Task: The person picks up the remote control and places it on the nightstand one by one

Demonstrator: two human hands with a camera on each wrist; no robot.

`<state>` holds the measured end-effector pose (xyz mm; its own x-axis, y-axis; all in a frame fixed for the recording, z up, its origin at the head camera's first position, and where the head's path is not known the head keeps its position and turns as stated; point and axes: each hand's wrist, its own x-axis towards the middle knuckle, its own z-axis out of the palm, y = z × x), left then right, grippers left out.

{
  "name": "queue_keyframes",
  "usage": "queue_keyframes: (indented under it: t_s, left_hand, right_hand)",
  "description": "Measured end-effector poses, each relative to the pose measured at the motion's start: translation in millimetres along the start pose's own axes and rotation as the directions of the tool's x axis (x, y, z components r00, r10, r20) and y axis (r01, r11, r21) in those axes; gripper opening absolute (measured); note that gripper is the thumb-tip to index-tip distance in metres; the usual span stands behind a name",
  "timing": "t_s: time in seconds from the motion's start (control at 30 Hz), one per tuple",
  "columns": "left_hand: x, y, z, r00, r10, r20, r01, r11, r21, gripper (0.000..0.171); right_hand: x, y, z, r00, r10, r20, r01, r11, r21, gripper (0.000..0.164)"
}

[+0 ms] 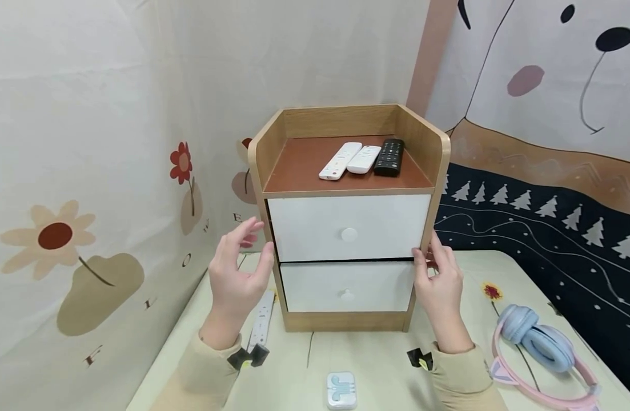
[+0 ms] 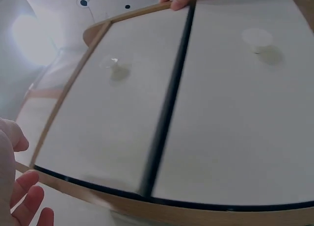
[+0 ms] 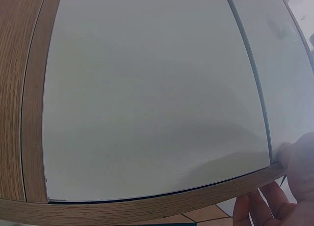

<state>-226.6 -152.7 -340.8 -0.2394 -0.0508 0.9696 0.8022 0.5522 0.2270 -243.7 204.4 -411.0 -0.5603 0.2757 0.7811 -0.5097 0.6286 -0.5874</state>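
Note:
A small wooden cabinet [image 1: 345, 322] with two white drawers stands upright on the table, facing me. Its upper drawer [image 1: 309, 231] and lower drawer [image 1: 315, 288] each carry a round white knob. My right hand [image 1: 440, 282] holds the cabinet's right edge, thumb at the front near the gap between the drawers and fingers along the outer side. Beside the left edge, my left hand [image 1: 237, 279] is held up with thumb and fingers spread apart, nothing between them. In the left wrist view, the left fingers [image 2: 28, 199] show off the cabinet's side.
On the cabinet top lie two white remotes [image 1: 340, 161] and a black remote [image 1: 389, 157]. Another white remote [image 1: 261, 319] is on the table behind my left wrist. A boxed pair of earphones [image 1: 341, 390] lies in front, and blue-and-pink headphones [image 1: 546, 348] at right. Patterned cloth hangs behind.

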Motion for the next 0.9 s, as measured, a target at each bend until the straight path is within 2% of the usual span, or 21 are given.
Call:
queue_keyframes:
  t_s: [0.23,0.47,0.73,0.83,0.9]
  left_hand:
    - [-41.0,-18.3,-3.2,1.000,-0.020,-0.003,0.020,0.999,0.048,0.048]
    - [-81.0,-37.9,-12.0,0.993,-0.087,0.085,0.076,0.989,0.125,0.053]
    - [-119.1,-52.3,-23.7,0.953,-0.216,0.214,0.158,0.953,0.257,0.063]
    - [-130.8,-57.0,-27.9,0.930,-0.264,0.256,0.178,0.933,0.313,0.067]
    - [-137.7,-59.7,-30.3,0.905,-0.315,0.285,0.207,0.913,0.352,0.071]
  right_hand:
    - [0.0,-0.4,-1.3,1.000,-0.008,-0.002,0.008,1.000,0.005,0.057]
    - [1.1,-1.0,-0.2,1.000,-0.009,-0.001,0.009,1.000,0.004,0.057]
    - [1.1,-2.0,-0.6,1.000,0.000,0.006,0.000,1.000,0.006,0.057]
    - [1.0,-2.1,-0.9,1.000,0.004,0.008,-0.004,1.000,0.008,0.057]
    - [1.0,-1.8,-1.1,1.000,0.004,0.010,-0.004,1.000,0.008,0.057]
